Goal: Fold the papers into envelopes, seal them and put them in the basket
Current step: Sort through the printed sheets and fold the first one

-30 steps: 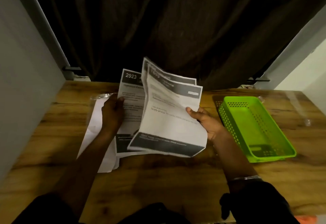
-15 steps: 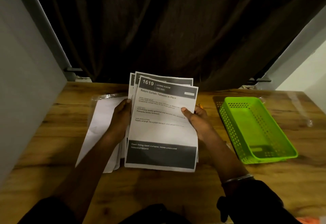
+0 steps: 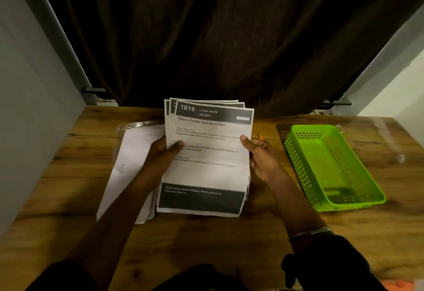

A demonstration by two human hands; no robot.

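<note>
I hold a small stack of printed papers [image 3: 206, 171] upright over the middle of the wooden table [image 3: 229, 240]; the top sheet reads "1619 LIVING ROOM". My left hand [image 3: 160, 155] grips the stack's left edge, thumb on the front. My right hand [image 3: 259, 153] grips the right edge, thumb on the front as well. A pile of white envelopes [image 3: 133, 167] lies flat on the table to the left, partly under my left arm. The green perforated basket [image 3: 358, 201] stands to the right with nothing visible inside.
A dark curtain [image 3: 229, 38] hangs along the table's far edge. A grey wall [image 3: 29, 118] borders the left side. Clear plastic wrap [image 3: 135, 125] lies behind the envelopes. A small orange thing [image 3: 260, 136] peeks out behind my right hand.
A second ago the right hand held one sheet lifted apart from the rest. The sheets have since been brought together into one squared stack held by both hands.
</note>
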